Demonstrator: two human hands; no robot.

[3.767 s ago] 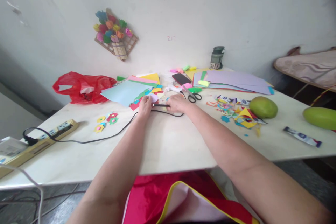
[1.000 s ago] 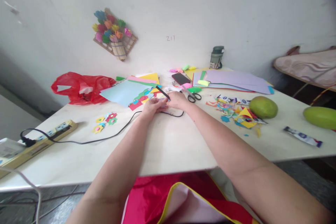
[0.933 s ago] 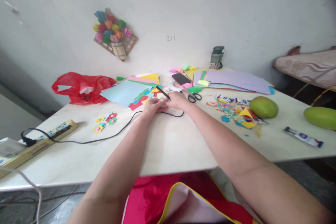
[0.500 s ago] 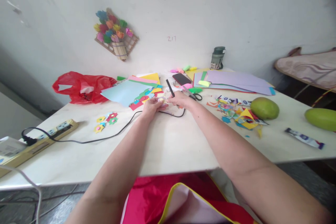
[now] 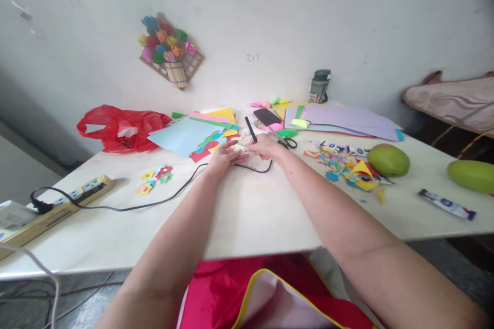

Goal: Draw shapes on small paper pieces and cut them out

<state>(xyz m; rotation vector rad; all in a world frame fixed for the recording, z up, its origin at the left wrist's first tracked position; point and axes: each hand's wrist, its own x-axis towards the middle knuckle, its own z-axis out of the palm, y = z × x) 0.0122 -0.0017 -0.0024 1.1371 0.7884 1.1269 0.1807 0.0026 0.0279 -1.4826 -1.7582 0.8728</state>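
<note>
My left hand (image 5: 223, 158) rests over the middle of the table, its fingers apart, and nothing shows gripped in it. Facing it, my right hand (image 5: 267, 146) has its fingers closed; what they hold is too small and partly covered. A small pale yellow piece (image 5: 240, 148) shows between the two hands. Just behind the right fingers a slim black rod (image 5: 250, 128) sticks up at a slant; I cannot tell whether the hand grips it. Black-handled scissors (image 5: 290, 142) lie right of that hand. Cut paper shapes (image 5: 213, 145) lie beyond my left hand.
A black cord (image 5: 165, 200) runs from the power strip (image 5: 77, 198) to below my hands. Paper flowers (image 5: 146, 188) lie left, near a red bag (image 5: 123, 126). Rightward are paper scraps (image 5: 358, 175), a green mango (image 5: 389, 159), coloured sheets (image 5: 347, 115) and a phone (image 5: 267, 116).
The fingers of my left hand have spread from a pinch, showing more of the pale piece between the hands. My right hand and the black rod stay almost where they were.
</note>
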